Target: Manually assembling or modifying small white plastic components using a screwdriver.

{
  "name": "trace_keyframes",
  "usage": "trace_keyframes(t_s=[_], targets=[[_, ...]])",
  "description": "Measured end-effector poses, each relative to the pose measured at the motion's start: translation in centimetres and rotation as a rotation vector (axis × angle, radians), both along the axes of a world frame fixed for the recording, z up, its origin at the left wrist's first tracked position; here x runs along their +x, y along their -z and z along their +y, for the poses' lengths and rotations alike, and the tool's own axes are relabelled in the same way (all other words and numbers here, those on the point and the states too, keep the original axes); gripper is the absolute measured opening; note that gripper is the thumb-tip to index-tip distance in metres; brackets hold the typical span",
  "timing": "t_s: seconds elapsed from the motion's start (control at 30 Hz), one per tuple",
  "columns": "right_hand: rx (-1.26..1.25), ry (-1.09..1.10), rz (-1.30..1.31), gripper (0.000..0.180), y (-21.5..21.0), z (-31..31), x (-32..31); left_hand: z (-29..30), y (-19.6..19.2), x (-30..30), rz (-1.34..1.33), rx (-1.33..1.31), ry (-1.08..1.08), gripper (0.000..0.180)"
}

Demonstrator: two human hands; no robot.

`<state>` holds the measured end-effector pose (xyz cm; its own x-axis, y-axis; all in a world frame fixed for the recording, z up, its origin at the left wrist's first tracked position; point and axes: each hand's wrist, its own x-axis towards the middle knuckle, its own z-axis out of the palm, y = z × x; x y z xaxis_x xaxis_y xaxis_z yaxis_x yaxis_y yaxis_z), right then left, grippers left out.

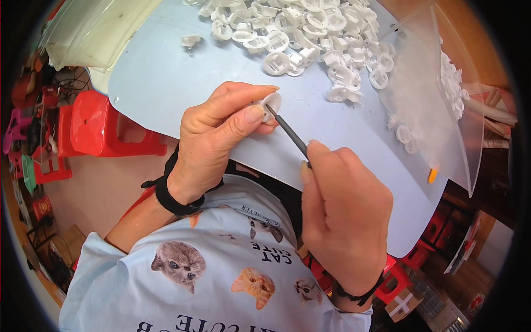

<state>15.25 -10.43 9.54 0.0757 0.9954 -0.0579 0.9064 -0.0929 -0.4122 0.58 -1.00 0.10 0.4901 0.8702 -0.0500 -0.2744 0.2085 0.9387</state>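
Observation:
Between the thumb and fingers of my left hand (207, 130), a small round white plastic part (274, 101) is pinched with its disc facing right. My right hand (348, 213) is closed around a slim dark-grey pointed tool (291, 131). The tip of that tool meets the face of the white part; my fingers hide the tool's rear end, so its exact kind cannot be told. Both hands are over the near edge of the light-blue tabletop (160, 105). Beyond them lies a heap of similar white parts (298, 27).
One loose white part (190, 41) lies left of the heap. A clear plastic bin (91, 33) stands at the far left. On the right, a translucent plastic sheet (426, 83) has more parts behind it, near a small orange piece (432, 176). Red stools (94, 124) stand at left.

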Motion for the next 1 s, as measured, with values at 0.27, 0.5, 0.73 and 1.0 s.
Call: trace_keyframes(t_s=[0.27,0.5,0.73,1.0], targets=[[0.121,-0.038,0.010,0.030,-0.9,0.2,1.7,0.1,-0.6,0.1,-0.008,-0.077,0.018,0.035],[0.136,-0.080,-0.094,0.030,-1.2,0.5,1.7,0.2,-0.6,-0.1,-0.047,-0.105,0.032,0.035],[0.185,0.054,0.148,0.015,0.3,0.9,1.8,0.3,-0.4,-0.3,-0.081,-0.152,0.021,0.036],[0.136,0.110,0.583,0.020,4.5,3.6,0.5,0.2,0.1,-0.3,-0.098,-0.149,0.038,0.035]])
